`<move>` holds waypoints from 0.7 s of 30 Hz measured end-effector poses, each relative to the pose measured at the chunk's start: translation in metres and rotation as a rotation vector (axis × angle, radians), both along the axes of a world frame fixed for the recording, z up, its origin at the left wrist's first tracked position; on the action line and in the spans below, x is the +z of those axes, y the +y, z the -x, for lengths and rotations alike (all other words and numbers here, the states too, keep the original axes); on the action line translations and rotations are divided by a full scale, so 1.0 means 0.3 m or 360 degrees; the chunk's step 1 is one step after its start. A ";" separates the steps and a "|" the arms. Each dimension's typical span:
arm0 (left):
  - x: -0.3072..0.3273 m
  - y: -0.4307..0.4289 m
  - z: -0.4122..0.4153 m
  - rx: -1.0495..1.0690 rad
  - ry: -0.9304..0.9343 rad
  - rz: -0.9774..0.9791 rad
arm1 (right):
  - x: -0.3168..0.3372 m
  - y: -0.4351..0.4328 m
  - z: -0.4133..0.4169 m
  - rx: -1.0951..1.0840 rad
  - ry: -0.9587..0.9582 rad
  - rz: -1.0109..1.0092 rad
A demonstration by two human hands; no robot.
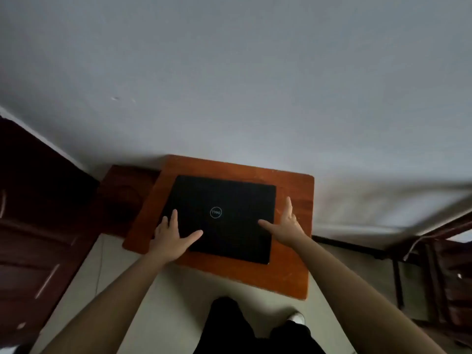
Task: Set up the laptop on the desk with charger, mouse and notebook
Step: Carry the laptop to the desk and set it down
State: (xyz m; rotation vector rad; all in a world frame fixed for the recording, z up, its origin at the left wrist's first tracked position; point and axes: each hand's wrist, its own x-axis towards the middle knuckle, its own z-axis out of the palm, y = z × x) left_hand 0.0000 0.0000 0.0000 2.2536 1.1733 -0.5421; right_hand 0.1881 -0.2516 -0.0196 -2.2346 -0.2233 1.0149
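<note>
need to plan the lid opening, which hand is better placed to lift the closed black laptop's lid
Probably the left hand: it lies on the closed black laptop near its front-left corner, thumb across the lid. The right hand sits farther back at the right edge, on the orange wooden desk.

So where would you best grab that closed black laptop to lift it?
By its two side edges, one hand from each side. The laptop lies flat and closed on the small desk, and the left hand and right hand already sit open near those edges.
</note>
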 end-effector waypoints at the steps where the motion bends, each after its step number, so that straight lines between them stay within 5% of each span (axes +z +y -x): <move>1: -0.015 0.019 -0.008 0.0034 -0.0014 0.0010 | -0.011 0.007 -0.001 -0.0074 0.0066 -0.0032; 7: -0.127 0.250 -0.140 0.0166 0.0032 0.0038 | -0.087 0.085 -0.029 -0.0444 0.0338 0.0160; 12: -0.245 0.356 -0.223 0.0291 0.0007 0.0006 | -0.152 0.193 0.001 -0.0712 0.0281 0.0363; 21: -0.318 0.376 -0.273 0.0327 -0.0056 -0.0076 | -0.186 0.331 0.040 -0.0768 0.0252 0.0741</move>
